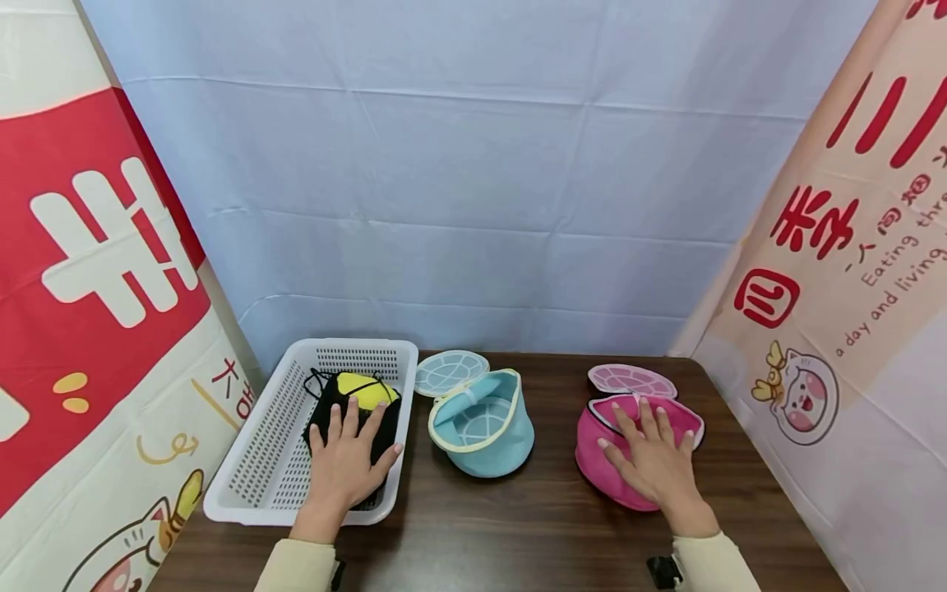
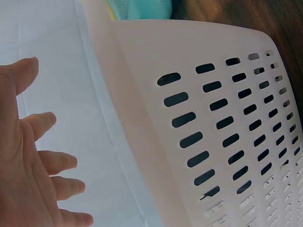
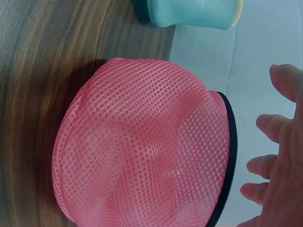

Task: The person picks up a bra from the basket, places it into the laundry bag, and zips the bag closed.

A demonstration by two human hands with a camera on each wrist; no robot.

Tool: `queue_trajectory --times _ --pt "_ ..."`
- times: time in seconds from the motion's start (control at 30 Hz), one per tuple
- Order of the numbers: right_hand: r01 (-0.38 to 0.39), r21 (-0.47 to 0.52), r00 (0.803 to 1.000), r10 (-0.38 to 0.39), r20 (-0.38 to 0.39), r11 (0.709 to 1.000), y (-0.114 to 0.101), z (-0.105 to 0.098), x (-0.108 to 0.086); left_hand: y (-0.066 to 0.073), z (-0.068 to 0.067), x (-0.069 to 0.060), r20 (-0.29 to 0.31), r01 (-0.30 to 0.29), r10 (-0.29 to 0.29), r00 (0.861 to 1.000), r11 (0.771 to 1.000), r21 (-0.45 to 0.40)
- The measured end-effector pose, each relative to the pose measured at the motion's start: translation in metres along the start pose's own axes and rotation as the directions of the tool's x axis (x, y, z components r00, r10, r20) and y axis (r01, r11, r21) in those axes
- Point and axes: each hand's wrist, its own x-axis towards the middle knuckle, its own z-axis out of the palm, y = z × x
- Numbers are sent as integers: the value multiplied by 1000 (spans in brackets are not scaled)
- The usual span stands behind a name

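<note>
My left hand [image 1: 346, 460], fingers spread, is over the white perforated basket [image 1: 251, 444]. Black cloth [image 1: 321, 415] with thin black straps and a yellow piece [image 1: 362, 390] lies in the basket beneath it, partly hidden. Above the pink mesh bag [image 1: 602, 456] hovers my right hand [image 1: 658, 460], its fingers also spread; the right wrist view shows it apart from the zippered rim. This bag's round lid [image 1: 632, 380] is folded back. Between the hands stands a light-blue mesh bag [image 1: 491, 460] with pale-yellow trim, its mouth open and its lid [image 1: 451, 372] laid back. Both hands hold nothing.
Everything stands on a dark wooden table [image 1: 518, 534]. A pale blue cloth [image 1: 473, 205] hangs along its back edge. Printed cloths hang at the left [image 1: 74, 247] and right [image 1: 851, 288] sides.
</note>
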Motion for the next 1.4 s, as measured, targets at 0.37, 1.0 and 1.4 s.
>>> queue_trajectory --times 0.37,1.0,1.4 --pt "122 -21 963 -124 -239 992 -1 2 0 1 -3 1 -84 -23 27 996 999 44" --pt "183 -49 879 -186 -439 982 -12 2 -5 7 -8 -1 -127 -49 57 990 997 65" --pt "144 71 900 -101 -423 987 -27 4 -13 5 -6 -7 -113 -21 24 993 1000 23"
